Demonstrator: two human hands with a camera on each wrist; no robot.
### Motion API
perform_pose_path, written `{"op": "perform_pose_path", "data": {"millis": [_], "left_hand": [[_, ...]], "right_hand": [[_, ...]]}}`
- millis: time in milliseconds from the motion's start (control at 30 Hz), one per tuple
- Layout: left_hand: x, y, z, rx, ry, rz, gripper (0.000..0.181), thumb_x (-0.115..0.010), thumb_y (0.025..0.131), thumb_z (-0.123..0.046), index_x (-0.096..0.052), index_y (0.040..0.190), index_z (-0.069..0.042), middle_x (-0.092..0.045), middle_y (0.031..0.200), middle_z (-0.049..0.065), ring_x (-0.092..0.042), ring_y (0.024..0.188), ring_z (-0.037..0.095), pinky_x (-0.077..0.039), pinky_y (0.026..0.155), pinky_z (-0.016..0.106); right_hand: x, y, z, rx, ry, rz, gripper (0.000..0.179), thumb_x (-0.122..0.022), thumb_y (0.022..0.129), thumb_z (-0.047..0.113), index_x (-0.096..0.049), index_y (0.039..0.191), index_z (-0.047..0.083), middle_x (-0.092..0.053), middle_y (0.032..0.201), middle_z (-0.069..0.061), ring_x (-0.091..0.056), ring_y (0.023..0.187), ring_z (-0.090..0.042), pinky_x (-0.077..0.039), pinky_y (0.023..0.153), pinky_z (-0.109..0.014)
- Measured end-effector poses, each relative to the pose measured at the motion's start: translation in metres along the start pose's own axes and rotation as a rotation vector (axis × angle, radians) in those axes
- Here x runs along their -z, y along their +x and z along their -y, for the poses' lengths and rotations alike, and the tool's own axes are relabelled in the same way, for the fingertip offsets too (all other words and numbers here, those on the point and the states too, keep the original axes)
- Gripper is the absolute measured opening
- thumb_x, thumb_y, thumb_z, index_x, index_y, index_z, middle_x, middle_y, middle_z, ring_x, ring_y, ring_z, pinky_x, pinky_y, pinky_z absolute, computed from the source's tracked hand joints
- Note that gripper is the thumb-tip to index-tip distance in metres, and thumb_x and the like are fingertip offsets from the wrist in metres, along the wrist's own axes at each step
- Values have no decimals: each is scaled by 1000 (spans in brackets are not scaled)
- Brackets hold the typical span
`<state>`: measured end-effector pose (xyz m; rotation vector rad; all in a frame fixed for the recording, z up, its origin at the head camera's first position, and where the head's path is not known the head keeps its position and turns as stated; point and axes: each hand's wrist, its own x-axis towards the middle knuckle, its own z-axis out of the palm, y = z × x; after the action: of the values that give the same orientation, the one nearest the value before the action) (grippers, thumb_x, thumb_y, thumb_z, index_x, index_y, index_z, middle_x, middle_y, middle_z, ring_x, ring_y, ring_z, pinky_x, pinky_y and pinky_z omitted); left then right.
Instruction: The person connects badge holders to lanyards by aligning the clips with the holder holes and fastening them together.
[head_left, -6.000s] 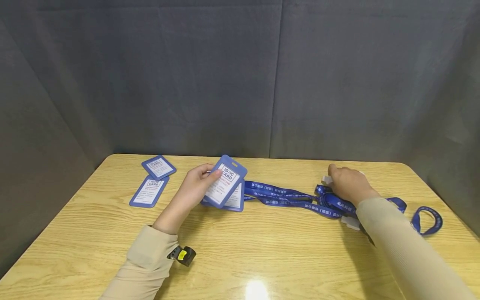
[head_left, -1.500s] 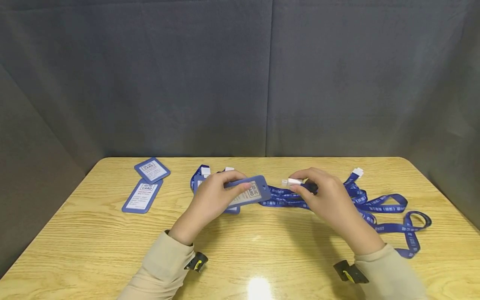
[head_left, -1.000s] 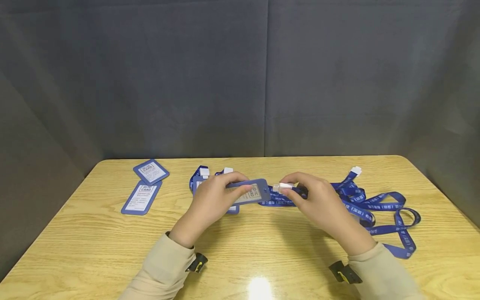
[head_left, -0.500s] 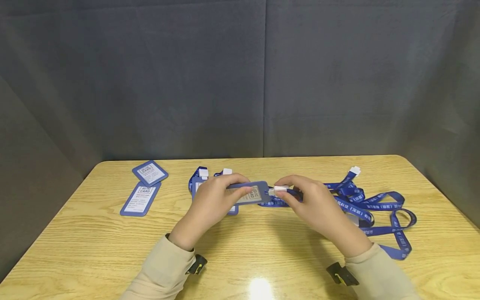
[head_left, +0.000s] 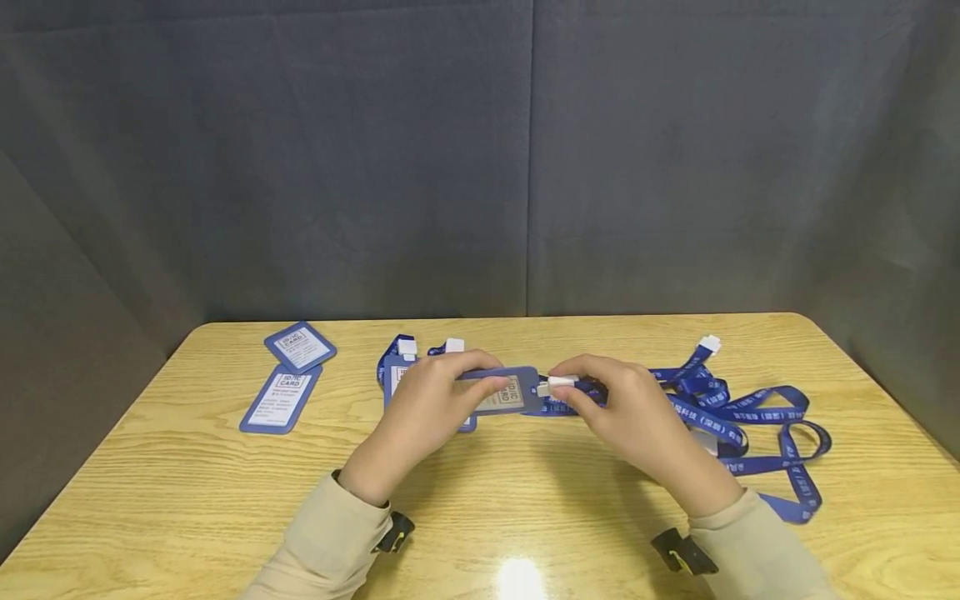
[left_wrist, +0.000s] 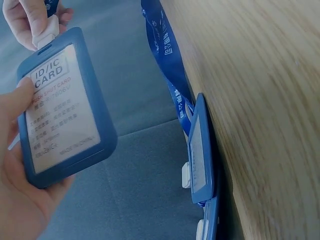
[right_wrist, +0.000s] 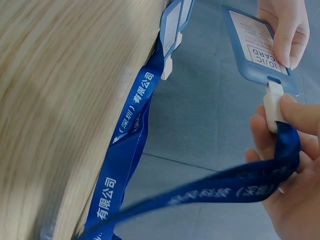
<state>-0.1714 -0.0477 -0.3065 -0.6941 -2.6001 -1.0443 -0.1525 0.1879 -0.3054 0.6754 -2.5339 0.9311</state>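
Note:
My left hand (head_left: 423, 400) holds a blue ID card holder (left_wrist: 65, 110) by its long edges, thumb on its printed front. The holder's slotted end points toward my right hand (head_left: 622, 412). Between thumb and fingers, that hand pinches the white plastic clip (right_wrist: 273, 106) of a blue lanyard (right_wrist: 225, 182). In the right wrist view the clip's narrow tip lies at the holder's slot. From the clip the printed strap hangs past my right palm. Behind my left hand, card holders (head_left: 392, 383) with lanyards on white clips lie on the table, partly hidden.
Two loose card holders, one (head_left: 279, 400) overlapped by the other (head_left: 300, 347), lie on the left of the wooden table (head_left: 480, 508). A tangle of blue lanyards (head_left: 765, 412) spreads on the right, with a white clip (head_left: 709, 343) at its back. A dark curtain (head_left: 375, 167) stands behind.
My right hand has left the lanyard pile with a clip and moved left to the holder's slotted end. My left hand has turned the holder sideways; the clip and slot have come together.

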Motion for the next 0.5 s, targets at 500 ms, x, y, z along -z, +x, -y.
{"op": "perform_pose_path", "data": {"millis": [500], "left_hand": [[-15, -4, -6, -32, -35, -71, 17, -71, 93, -27, -74, 105, -15, -73, 103, -4, -69, 90, 12, -53, 78, 32]], "right_hand": [[-5, -1, 2, -109, 71, -53, 13, -74, 90, 8, -75, 102, 6, -74, 97, -6, -54, 63, -14, -45, 55, -27]]}}
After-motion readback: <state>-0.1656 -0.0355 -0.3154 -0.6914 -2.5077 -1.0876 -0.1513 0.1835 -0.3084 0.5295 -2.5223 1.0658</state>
